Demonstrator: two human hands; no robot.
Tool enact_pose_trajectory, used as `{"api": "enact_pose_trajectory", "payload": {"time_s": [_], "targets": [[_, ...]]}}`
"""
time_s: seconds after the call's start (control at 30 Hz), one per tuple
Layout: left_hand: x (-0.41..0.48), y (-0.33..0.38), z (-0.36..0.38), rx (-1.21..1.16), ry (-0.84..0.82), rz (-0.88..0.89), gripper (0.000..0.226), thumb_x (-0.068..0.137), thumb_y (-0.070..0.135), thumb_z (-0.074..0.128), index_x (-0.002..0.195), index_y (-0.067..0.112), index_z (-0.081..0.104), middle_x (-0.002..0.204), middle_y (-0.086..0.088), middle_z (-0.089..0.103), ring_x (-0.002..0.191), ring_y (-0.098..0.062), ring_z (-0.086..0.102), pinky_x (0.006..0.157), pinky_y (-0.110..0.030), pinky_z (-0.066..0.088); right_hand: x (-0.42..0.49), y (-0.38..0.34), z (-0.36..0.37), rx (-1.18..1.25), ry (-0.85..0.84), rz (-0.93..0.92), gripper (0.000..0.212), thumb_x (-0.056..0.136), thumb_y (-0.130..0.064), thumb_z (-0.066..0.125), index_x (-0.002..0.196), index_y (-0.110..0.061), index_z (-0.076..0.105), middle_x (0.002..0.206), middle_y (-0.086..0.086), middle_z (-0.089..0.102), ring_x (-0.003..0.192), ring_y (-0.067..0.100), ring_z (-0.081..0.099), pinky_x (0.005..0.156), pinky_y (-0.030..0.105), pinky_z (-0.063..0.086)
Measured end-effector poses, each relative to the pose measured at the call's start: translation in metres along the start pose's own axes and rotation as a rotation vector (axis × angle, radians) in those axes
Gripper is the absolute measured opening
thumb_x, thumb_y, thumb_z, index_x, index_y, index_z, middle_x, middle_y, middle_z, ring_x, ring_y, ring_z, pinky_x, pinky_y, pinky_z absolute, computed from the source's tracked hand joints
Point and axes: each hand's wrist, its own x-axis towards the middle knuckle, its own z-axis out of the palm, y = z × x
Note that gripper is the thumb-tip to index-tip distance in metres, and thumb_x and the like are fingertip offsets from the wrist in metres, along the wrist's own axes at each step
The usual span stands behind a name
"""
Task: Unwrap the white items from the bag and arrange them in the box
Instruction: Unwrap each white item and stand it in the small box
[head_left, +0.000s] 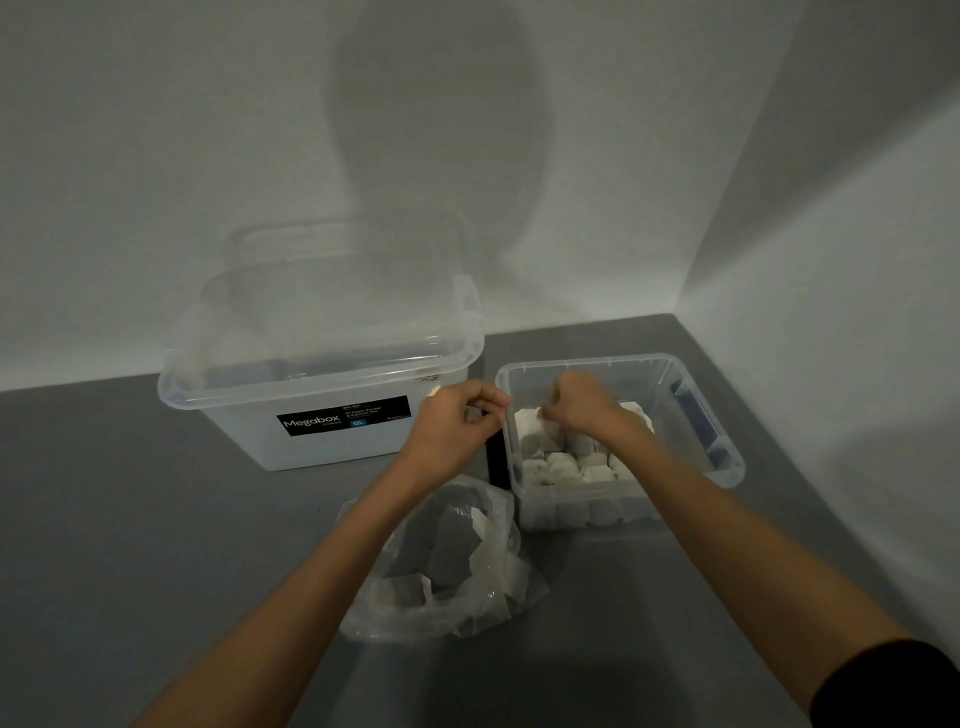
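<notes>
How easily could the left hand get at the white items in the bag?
Probably yes: the bag looks open, just nearer the person than the left hand, nothing covering its white items. That hand seems occupied at the box, though.

Clear open box (587, 361) at the right holds white items (566, 462) packed upright in rows; a crumpled clear bag (483, 597) lies nearer, left, holding a few more

Grey worktop (156, 519) in a wall corner carries a lidded Megabox storage box (332, 415), an open clear box (613, 358) beside it, and a crumpled plastic bag (441, 561) nearer.
</notes>
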Motion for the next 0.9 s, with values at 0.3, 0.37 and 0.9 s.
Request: {"api": "enact_pose_trajectory", "payload": {"time_s": [0.3, 0.37, 0.9], "targets": [[-0.032, -0.009, -0.036, 0.035, -0.092, -0.003, 0.014, 0.088, 0.014, 0.065, 0.101, 0.017, 0.071, 0.093, 0.007, 0.070, 0.080, 0.006, 0.061, 0.073, -0.010, 0.048, -0.088, -0.066, -0.060, 0.079, 0.217, -0.275, 0.014, 0.090, -0.027, 0.063, 0.087, -0.014, 0.067, 0.078, -0.002, 0.062, 0.073, 0.012, 0.061, 0.066, 0.021, 0.048], [-0.043, -0.018, -0.041, 0.086, -0.114, -0.016, 0.014, 0.087, 0.013, 0.065, 0.099, 0.016, 0.071, 0.090, 0.005, 0.070, 0.079, -0.001, 0.063, 0.073, -0.014, 0.050, -0.114, -0.085, -0.052, 0.144, 0.104, -0.347, 0.009, 0.089, -0.025, 0.063, 0.089, -0.018, 0.069, 0.072, -0.009, 0.060, 0.068, 0.003, 0.059, 0.058, 0.010, 0.040], [-0.097, -0.070, -0.035, 0.361, -0.262, -0.006, 0.013, 0.083, 0.003, 0.065, 0.094, 0.007, 0.068, 0.093, -0.005, 0.069, 0.078, -0.008, 0.059, 0.069, -0.002, 0.040, -0.118, -0.088, 0.107, -0.194, -0.301, -0.253, 0.030, 0.094, -0.001, 0.048, 0.124, 0.004, 0.052, 0.122, 0.022, 0.055, 0.110, 0.036, 0.056, 0.087, 0.040, 0.044]]}}
